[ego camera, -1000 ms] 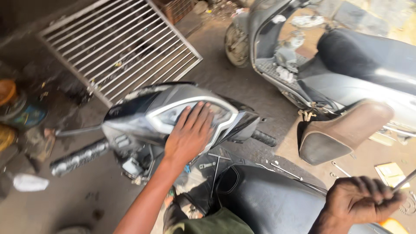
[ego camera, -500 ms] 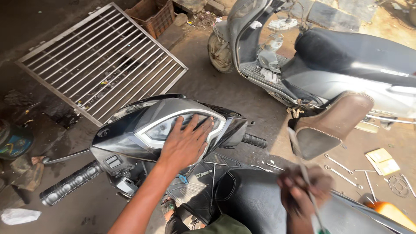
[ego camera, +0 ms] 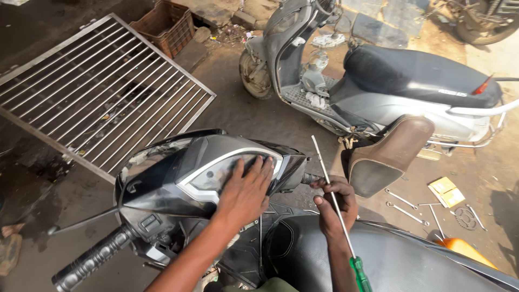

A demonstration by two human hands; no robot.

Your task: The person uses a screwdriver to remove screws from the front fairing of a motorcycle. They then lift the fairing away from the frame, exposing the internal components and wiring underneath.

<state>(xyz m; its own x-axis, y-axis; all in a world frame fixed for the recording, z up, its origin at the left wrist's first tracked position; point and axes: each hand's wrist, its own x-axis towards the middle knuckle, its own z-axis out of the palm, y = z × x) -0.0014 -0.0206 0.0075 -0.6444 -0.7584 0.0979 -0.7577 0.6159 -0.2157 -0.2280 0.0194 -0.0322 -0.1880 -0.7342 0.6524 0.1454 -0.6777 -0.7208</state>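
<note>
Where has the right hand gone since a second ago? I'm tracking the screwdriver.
Yes. The right hand, gripping the screwdriver, moved from the black seat up toward the handlebar end beside the panel.

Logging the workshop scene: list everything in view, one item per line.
Handlebar cover: one, black and silver, centre, under left hand.
Grip: one, black, lower left.
Seat: one, black, bottom right.
Screwdriver: one, green handle, in right hand.
Grate: one, grey, on ground, upper left.
Crate: one, brown, top.
Scooter: one, grey, upper right.
Loose seat: one, brown, against scooter.
Wrenches: at least two, on ground, right.
Left hand: flat on cover.
Right hand: around screwdriver shaft.
</note>
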